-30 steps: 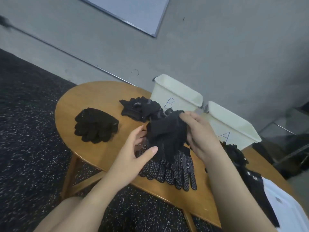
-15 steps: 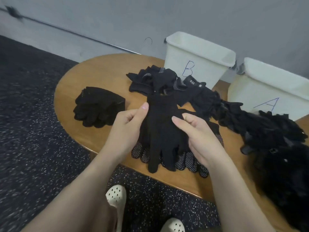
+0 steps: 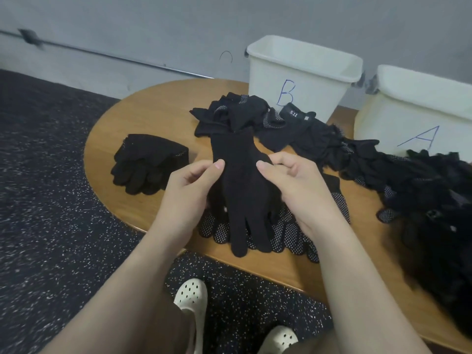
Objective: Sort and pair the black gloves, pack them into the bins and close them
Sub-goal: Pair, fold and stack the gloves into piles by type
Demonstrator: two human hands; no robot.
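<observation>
A plain black knit glove (image 3: 242, 190) lies flat, fingers toward me, on top of dotted-palm gloves (image 3: 286, 233) near the table's front edge. My left hand (image 3: 189, 192) pinches its left side and my right hand (image 3: 298, 190) pinches its right side. A separate stack of black gloves (image 3: 148, 164) sits at the left of the wooden table (image 3: 153, 111). A long heap of mixed black gloves (image 3: 357, 154) runs from the table's back middle to the right. Two white open bins stand at the back: bin B (image 3: 301, 77) and bin A (image 3: 419, 111).
The round table's front edge (image 3: 281, 272) curves just below the gloves. Dark speckled floor (image 3: 51, 213) lies left and below. My feet in white perforated shoes (image 3: 191, 297) are under the edge. A grey wall (image 3: 153, 26) stands close behind the bins.
The glove was held up bunched in front of the bins; it now lies spread flat on the dotted gloves, both hands at its sides. The view has tilted down and shifted right.
</observation>
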